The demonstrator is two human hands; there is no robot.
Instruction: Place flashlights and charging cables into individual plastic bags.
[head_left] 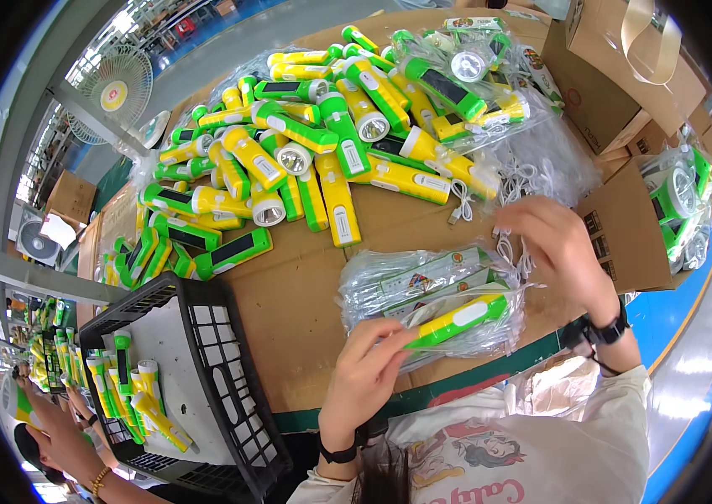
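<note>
Flashlight (459, 320), left fingers (383, 333) bent, right hand (554, 244) curled

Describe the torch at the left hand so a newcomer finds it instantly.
On the cardboard-covered table, find the clear plastic bags at the near edge. Across them, beside the left hand, lies the torch: green ends, yellow middle, white oval panel up. Unlike the torches in the big pile beyond, it lies by itself.

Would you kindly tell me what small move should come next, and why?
I'd probably draw one white cable free with the right hand, since that hand is right beside it, though any grip is unclear, while the left hand holds one end of a yellow-and-green flashlight over clear plastic bags.
</note>
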